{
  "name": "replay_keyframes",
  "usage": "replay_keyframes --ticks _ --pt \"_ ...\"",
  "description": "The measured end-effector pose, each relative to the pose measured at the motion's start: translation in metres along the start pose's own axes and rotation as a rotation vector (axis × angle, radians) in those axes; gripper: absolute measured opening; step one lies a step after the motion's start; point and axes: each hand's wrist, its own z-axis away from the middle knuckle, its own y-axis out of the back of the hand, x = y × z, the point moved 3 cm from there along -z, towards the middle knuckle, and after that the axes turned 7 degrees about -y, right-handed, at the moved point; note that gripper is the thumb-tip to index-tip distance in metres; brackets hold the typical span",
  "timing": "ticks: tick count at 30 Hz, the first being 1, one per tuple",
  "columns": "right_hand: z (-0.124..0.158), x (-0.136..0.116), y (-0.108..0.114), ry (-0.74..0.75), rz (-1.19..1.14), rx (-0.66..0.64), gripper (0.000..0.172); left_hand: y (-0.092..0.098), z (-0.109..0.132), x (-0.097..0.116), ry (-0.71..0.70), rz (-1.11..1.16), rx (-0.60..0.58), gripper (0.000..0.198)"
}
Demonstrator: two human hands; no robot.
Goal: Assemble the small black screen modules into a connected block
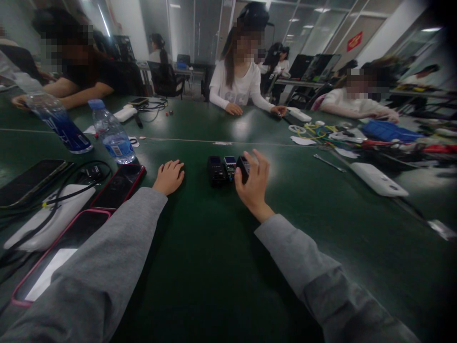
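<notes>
My left hand (169, 176) lies palm down on the green table (200, 247), fingers stretched out and nothing in it. In front of me, a small black device with a little screen (215, 169) stands upright. Close beside it is a small circuit board with a lit-looking display (230, 161). My right hand (256, 183) curls around a small black box (243, 166) at the right end of this row, with the thumb in front and the fingers over its right side. Part of the box is hidden behind the hand.
Phones (119, 186), a white power bank (53, 216) and black cables lie left, near two bottles (113, 136). To the right are a wrench (329, 163), another white power bank (379, 179) and a heap of coloured wires (321, 129). Several people (237, 81) sit across the table.
</notes>
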Motion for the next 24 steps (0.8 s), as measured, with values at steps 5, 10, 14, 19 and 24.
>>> replay_keyframes --ticks 5,10,14,19,24 --pt "0.016 -0.049 -0.025 0.124 -0.077 -0.279 0.056 0.000 0.000 0.001 0.008 -0.008 0.010 0.047" --pt "0.018 -0.050 -0.051 0.053 0.015 -0.415 0.063 -0.001 0.000 0.001 0.009 -0.013 0.006 0.047" --pt "0.016 -0.049 -0.054 0.026 0.071 -0.443 0.058 -0.002 0.000 0.001 0.010 -0.025 0.026 0.047" --pt "0.017 -0.050 -0.054 0.028 0.065 -0.427 0.057 -0.004 0.000 -0.001 0.001 -0.028 0.037 0.046" --pt "0.012 -0.055 -0.039 0.047 0.001 -0.274 0.055 -0.002 0.001 0.001 0.002 -0.027 0.037 0.046"
